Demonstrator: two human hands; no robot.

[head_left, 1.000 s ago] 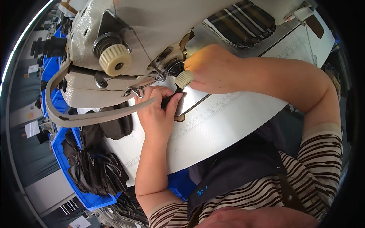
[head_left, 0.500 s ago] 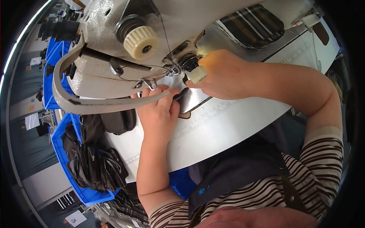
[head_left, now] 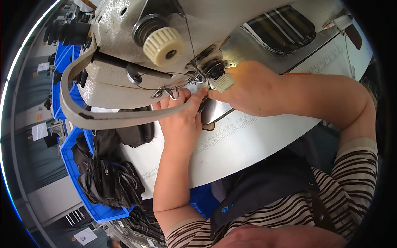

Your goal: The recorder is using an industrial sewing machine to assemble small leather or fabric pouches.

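My left hand [head_left: 181,124] reaches under the head of a grey-white sewing machine [head_left: 124,87], fingers together and pressed on a small dark piece [head_left: 206,124] that lies on the metal needle plate [head_left: 215,109]. My right hand [head_left: 252,89] comes in from the right and meets it at the needle area. Its fingers are curled and one fingertip wears a pale tape wrap [head_left: 224,82]. The two hands touch at the fingertips. The needle and whatever the right fingers hold are hidden by the hands and the machine head.
A cream ribbed knob [head_left: 164,45] and a curved grey bar [head_left: 103,120] stick out over the white table [head_left: 256,144]. A dark pouch [head_left: 134,132] lies at the left. A blue bin [head_left: 97,211] holds several dark pieces. Plaid fabric [head_left: 283,27] lies at the back.
The view has moved closer, so the machine head and knob look larger. Both hands stay at the needle area; the right hand has shifted slightly toward the left hand's fingertips.
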